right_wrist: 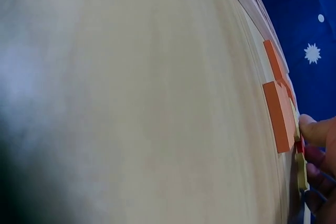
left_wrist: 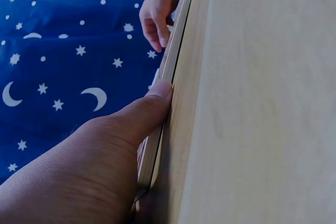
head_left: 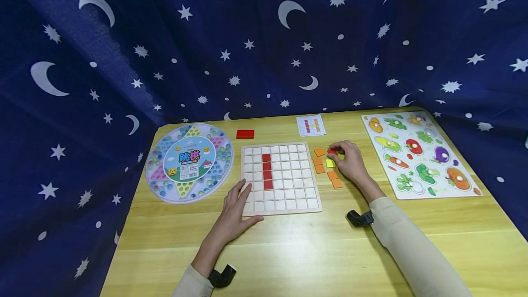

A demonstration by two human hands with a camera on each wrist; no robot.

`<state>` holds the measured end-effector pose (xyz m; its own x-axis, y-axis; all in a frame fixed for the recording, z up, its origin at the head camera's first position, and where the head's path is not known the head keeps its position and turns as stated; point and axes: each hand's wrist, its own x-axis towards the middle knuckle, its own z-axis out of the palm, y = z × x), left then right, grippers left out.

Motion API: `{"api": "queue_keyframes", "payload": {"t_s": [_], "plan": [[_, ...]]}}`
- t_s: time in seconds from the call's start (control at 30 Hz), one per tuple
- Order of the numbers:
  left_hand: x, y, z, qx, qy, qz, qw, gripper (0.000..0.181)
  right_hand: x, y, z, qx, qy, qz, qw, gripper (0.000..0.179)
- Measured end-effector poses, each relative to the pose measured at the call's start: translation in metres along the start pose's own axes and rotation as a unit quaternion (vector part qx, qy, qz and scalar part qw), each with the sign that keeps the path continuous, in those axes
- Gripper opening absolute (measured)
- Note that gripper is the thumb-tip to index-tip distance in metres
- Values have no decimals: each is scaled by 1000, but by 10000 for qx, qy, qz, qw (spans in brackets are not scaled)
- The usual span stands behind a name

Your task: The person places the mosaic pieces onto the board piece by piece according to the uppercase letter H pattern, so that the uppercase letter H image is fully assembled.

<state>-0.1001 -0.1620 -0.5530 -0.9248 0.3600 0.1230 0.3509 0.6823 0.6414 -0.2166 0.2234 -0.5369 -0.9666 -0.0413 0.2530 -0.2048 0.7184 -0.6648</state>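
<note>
Dark blue cloth (head_left: 247, 22) with pale moons and stars hangs behind and beside the table (head_left: 313, 251), which is pale wood. A person reaches over it in light sleeves (head_left: 416, 246). On the far right lies a vegetable puzzle (head_left: 420, 159), its pieces spread across a white board. On the far left lies a round game (head_left: 199, 143), with marbles round a blue middle. Between these two, near the centre, sits the square grid (head_left: 291, 193), flat on the table, with a raised wooden frame.

The left hand (head_left: 235, 210) is spread at the grid's near left corner, fingers on the left edge and thumb along the near edge; the left wrist view shows that thumb against the wooden rim. The right hand (head_left: 349, 160), to the right of the grid, has its fingers bent, thumb and forefinger pinching a red tile (head_left: 332, 152).

Beyond the grid lies a small card (head_left: 311, 125) printed with a coloured pattern, and a red block (head_left: 245, 134) stands behind the grid's left part. Four red squares (head_left: 267, 175) fill part of the grid's third column, one below another. Orange tiles (head_left: 319, 168) and yellow tiles (head_left: 330, 163) lie loose between grid and right hand, some overlapping
</note>
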Motion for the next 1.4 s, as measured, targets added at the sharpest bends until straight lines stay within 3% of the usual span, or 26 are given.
{"api": "queue_keyframes", "payload": {"t_s": [1.1, 1.4], "plan": [[0, 1, -1, 2, -47, -23, 10000, 95, 4, 2, -13, -80, -746, -105, 9971, 31], [1, 1, -1, 14, -63, -47, 10000, 96, 6, 5, -12, -75, -709, -98, 9974, 29]]}}
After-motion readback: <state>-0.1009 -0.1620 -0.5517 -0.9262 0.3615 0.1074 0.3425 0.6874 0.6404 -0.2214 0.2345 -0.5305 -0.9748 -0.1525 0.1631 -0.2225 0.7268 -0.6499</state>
